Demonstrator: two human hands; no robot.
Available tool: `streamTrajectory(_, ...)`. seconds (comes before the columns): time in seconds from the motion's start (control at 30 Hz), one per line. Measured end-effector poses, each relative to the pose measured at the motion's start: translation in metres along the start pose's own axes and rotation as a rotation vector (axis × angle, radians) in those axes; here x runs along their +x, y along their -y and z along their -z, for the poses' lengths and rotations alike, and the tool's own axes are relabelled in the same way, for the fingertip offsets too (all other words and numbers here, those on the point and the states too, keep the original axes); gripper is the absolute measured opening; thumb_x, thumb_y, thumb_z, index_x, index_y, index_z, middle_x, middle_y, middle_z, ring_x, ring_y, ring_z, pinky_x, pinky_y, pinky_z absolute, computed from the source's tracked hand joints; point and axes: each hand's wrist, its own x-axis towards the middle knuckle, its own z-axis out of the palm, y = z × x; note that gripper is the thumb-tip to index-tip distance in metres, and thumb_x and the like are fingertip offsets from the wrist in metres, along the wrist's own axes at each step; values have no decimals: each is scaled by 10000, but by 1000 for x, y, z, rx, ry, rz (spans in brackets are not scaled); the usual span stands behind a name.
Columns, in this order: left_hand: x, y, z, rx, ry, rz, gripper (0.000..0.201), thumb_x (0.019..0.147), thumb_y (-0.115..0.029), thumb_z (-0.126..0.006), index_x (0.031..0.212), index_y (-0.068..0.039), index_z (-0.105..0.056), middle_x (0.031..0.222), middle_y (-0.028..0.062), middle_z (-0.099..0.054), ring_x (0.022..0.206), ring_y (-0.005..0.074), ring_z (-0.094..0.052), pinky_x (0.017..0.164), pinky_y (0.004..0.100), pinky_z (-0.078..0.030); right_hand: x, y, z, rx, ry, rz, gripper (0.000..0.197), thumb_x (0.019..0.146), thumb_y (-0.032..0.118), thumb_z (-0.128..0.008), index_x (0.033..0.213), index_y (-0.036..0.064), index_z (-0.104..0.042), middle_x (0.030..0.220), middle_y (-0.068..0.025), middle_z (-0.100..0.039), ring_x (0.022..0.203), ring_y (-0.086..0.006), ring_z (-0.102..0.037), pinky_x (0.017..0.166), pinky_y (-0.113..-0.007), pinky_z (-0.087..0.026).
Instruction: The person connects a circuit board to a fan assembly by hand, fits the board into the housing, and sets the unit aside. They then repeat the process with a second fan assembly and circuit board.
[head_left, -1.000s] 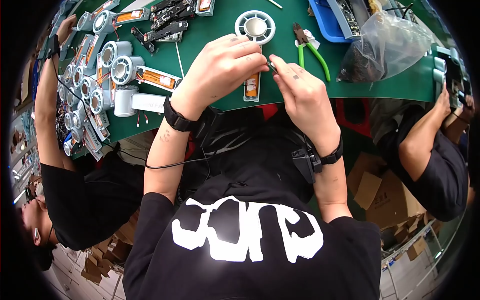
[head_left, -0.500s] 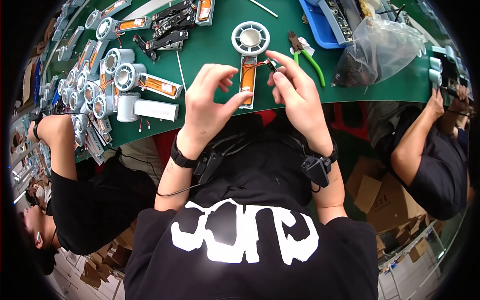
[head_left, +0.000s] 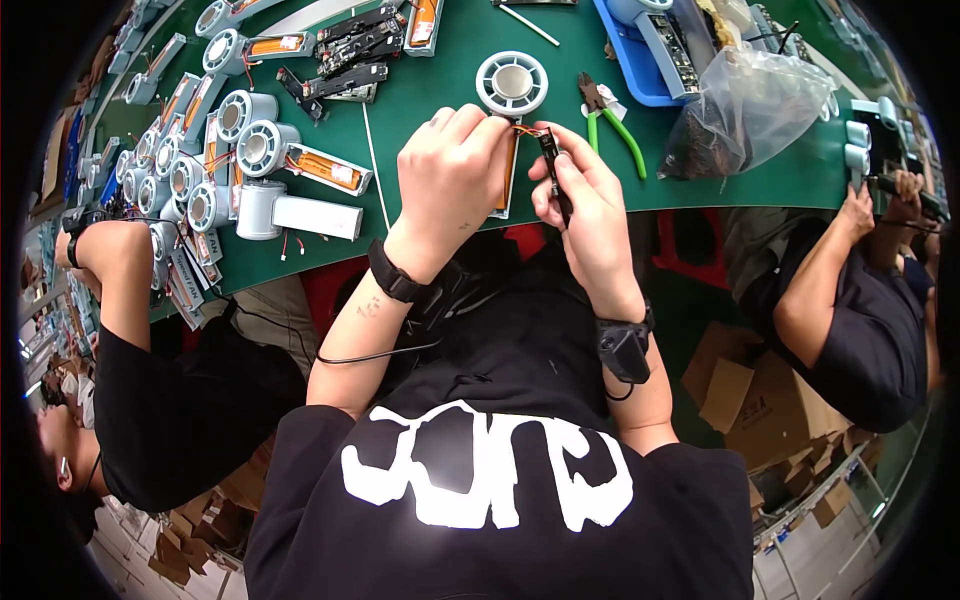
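Note:
In front of me on the green table lies a small grey-blue handheld fan [head_left: 511, 83], its round head pointing away. Its open handle, with an orange battery inside, is largely covered by my left hand [head_left: 450, 180]. That hand is closed over the handle near the red and orange wires; its fingertips are hidden, so what they pinch cannot be made out. Between the thumb and fingers of my right hand [head_left: 592, 205] is a narrow black circuit board [head_left: 552, 172], held upright to the right of the handle. Wires run from the fan to the board's top end.
Many similar fans [head_left: 262, 150] are heaped at the left, with a pile of black circuit boards [head_left: 355, 50] behind. Green-handled cutters [head_left: 617, 130], a blue tray [head_left: 640, 65] and a clear plastic bag [head_left: 745, 110] lie at the right. Co-workers sit on both sides.
My left hand has moved right and closed over the fan's handle. My right hand has turned and lowered slightly, showing more of the circuit board.

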Motion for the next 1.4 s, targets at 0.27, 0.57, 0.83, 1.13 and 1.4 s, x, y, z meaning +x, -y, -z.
streamTrajectory(0.27, -4, -8, -7, -368, -96, 355, 127, 833, -18, -763, 957, -38, -750, 820, 85, -646, 689, 227, -658, 593, 324, -533, 5, -21, -17, -553, -216, 419, 348, 1036, 11, -517, 1381, 27, -564, 1090, -22, -559, 767, -45, -527, 669, -181, -448)
streamTrajectory(0.57, -10, -4, -12, -227, -150, 156, 190, 820, -8, -779, 1004, -39, -740, 847, 81, -658, 691, 226, -672, 587, 321, -542, 9, -18, -23, -308, -174, 258, 312, 1037, 32, -532, 1343, -18, -568, 1077, -18, -568, 759, -40, -517, 645, -202, -440)
streamTrajectory(0.83, -13, 0, -1, -50, -39, -10, 208, 809, -62, -759, 1011, -29, -721, 850, 57, -624, 755, 262, -628, 671, 367, -539, 11, -18, -23, -273, -184, 213, 333, 1035, 28, -535, 1360, -45, -539, 1106, -40, -592, 765, -59, -556, 658, -228, -476)
streamTrajectory(1.13, -10, -9, 15, 79, 201, -75, 226, 847, -35, -648, 1064, -6, -704, 890, 109, -637, 849, 258, -656, 745, 367, -557, 3, -13, -30, -885, -299, 538, 293, 946, 30, -626, 1222, -64, -650, 1135, -170, -635, 832, -249, -655, 787, -356, -556)
streamTrajectory(1.4, -31, -9, 8, -801, 109, 496, 426, 836, 151, -459, 1228, 102, -619, 1218, 226, -646, 1086, 330, -700, 885, 370, -599, 12, -22, -38, -1239, -417, 772, 303, 918, 65, -672, 1199, -45, -686, 1058, -164, -654, 961, -337, -631, 843, -433, -512)
